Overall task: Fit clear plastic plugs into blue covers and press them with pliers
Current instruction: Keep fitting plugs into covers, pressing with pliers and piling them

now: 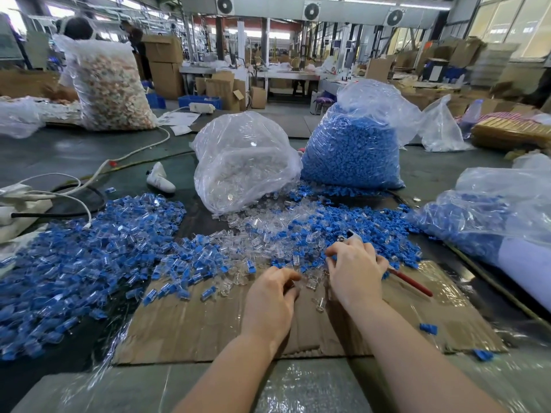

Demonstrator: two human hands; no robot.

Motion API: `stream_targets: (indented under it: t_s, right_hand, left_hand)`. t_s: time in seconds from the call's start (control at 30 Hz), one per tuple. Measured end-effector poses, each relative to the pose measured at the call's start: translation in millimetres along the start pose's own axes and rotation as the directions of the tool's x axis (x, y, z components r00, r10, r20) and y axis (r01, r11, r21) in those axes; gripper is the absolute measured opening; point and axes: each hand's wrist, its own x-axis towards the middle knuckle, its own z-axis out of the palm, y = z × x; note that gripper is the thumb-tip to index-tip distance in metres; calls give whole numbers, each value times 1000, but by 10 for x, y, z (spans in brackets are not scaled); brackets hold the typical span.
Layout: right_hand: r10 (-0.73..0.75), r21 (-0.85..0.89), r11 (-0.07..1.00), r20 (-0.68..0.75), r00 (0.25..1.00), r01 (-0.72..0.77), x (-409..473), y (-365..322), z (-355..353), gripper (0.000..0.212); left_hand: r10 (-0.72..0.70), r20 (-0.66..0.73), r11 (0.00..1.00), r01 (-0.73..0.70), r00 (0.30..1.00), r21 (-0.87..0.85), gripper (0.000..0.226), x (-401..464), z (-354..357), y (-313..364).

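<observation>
We work at the near edge of a mixed heap, over a flattened sheet of brown corrugated cardboard (208, 323). Our left hand (272, 296) has its fingers curled down, and the fingertips seem to pinch a small clear plug, though the piece is too small and glassy to be sure. Our right hand (354, 269) curls round the red-handled metal pliers (410, 282), the steel nose poking out on the far side of the knuckles and the red handle trailing off to the right; its fingertips also pick at a small blue plastic cover in the heap.

The small clear plastic plugs (262, 231) lie scattered through the middle of the pile, just beyond our hands, spilling from the open clear bag of plugs (241, 162) behind. The small blue plastic covers (351, 225) spread to the right, below the tall bag of blue covers (351, 150). To the left lies a broad drift of joined blue-and-clear pieces (83, 248).

We judge these parts very light, hard and stiff, with smooth, slippery sides, so each one wants a fingertip pinch across its body, with the open end left free for mating. The clear plastic may crack if over-squeezed, so we judge the pliers should close squarely and gently across the joined pair.
</observation>
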Motion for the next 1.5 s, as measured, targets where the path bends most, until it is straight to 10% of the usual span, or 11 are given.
stream_targets:
  t_s: [0.57,0.87,1.5]
  right_hand:
    - [-5,-101,995,164,987,22,230,-143,-65,14]
    - [-65,408,907,-100,993,101,-233,-147,-114,10]
    - [-196,86,977,31,980,192,67,-178,38,39]
  left_hand:
    - [-189,1,941,182,982,-286,24,17,-26,-54]
    - [-208,-16,914,188,978,-359,23,48,-31,-76]
    - [-175,-23,945,161,984,-286,20,43,-29,-71]
